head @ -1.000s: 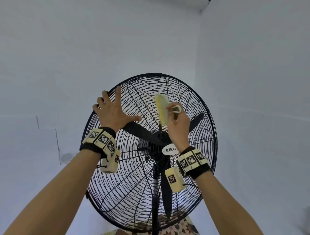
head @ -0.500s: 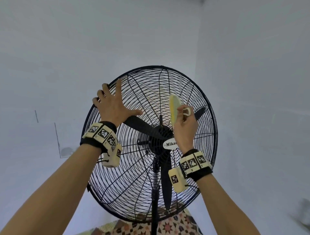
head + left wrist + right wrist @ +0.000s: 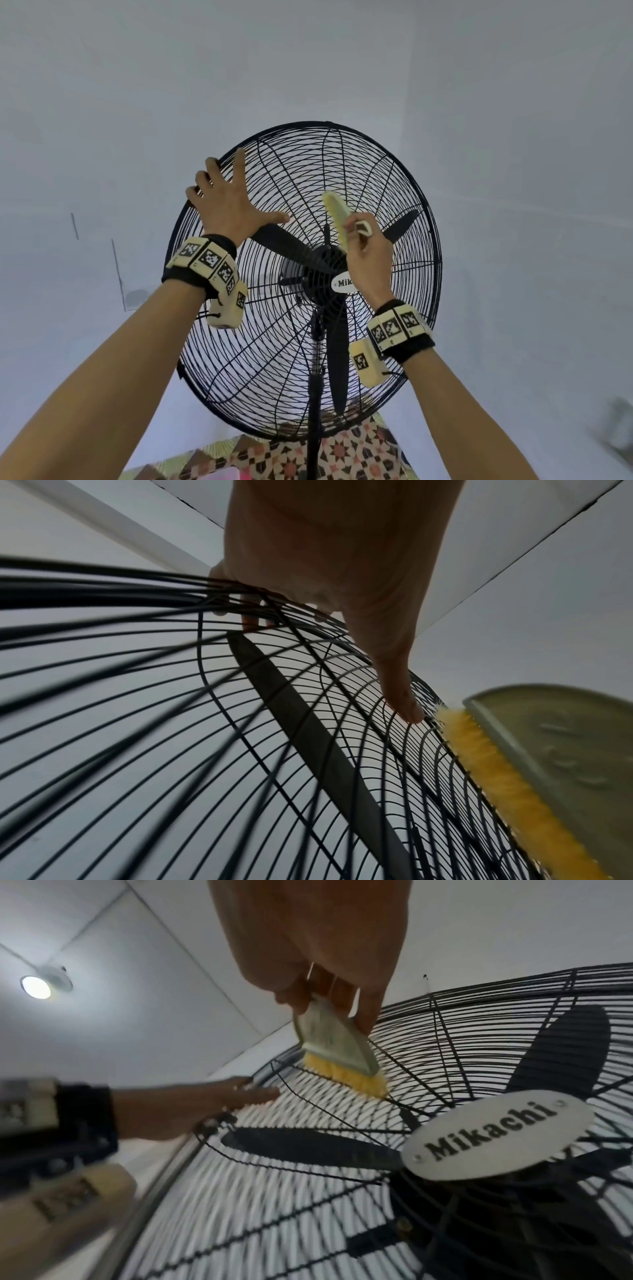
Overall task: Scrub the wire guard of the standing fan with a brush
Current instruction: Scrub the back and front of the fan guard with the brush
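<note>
The standing fan's black wire guard [image 3: 274, 359] fills the middle of the head view. My left hand [image 3: 236, 202] lies spread against its upper left, fingertips at the rim and thumb [image 3: 407, 712] stretched across the wires. My right hand [image 3: 364, 246] grips a pale brush [image 3: 337, 216] by its looped handle, just above the hub. The yellow bristles [image 3: 346, 1077] press on the guard's wires [image 3: 462, 1047] in the right wrist view. In the left wrist view the brush [image 3: 555, 750] sits just right of my thumb tip.
Black blades [image 3: 281, 240] and a white "Mikachi" hub plate [image 3: 496, 1134] sit behind the guard. The fan pole [image 3: 313, 428] drops to a patterned floor [image 3: 342, 455]. White walls meet in a corner on the right. A ceiling lamp [image 3: 36, 987] glows overhead.
The brush swept rightward over the wires above the hub, then came back a little to the left. My left hand stayed on the guard. The fan now sits higher in view.
</note>
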Motion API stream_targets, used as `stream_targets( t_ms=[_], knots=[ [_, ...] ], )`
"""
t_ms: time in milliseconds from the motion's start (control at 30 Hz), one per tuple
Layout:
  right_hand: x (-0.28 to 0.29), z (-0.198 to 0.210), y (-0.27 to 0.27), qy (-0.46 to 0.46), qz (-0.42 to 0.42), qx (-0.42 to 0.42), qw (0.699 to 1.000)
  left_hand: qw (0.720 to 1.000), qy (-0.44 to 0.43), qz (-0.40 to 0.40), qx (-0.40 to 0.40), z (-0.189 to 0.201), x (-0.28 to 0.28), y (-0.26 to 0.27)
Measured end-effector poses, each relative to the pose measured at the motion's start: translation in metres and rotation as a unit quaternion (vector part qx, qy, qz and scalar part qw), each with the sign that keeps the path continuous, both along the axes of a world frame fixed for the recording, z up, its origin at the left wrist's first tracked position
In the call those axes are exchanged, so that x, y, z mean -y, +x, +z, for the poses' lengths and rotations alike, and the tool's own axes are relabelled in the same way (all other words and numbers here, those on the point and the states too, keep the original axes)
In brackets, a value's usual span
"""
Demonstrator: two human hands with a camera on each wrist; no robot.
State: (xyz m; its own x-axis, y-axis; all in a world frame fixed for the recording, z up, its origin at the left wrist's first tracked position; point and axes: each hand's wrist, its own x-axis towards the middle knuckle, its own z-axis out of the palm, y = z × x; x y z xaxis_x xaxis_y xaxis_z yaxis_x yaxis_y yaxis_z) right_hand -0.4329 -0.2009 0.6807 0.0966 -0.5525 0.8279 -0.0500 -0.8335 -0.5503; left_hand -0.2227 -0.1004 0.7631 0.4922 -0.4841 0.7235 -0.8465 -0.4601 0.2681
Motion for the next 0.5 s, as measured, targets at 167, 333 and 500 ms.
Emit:
stream_targets(
  t_ms=[167, 333, 500],
  knots=[
    [-0.005, 0.009, -0.015, 0.01, 0.066, 0.058, 0.996, 1.0, -0.003, -0.006, -0.001, 0.0, 0.002, 0.002],
    [0.0, -0.003, -0.002, 0.005, -0.055, 0.078, 0.995, 1.0, -0.001, -0.006, 0.0, 0.0, 0.002, 0.002],
    [-0.003, -0.006, -0.01, 0.039, 0.086, -0.004, 0.996, 1.0, 0.001, -0.001, -0.004, 0.0, 0.003, 0.005]
  ],
)
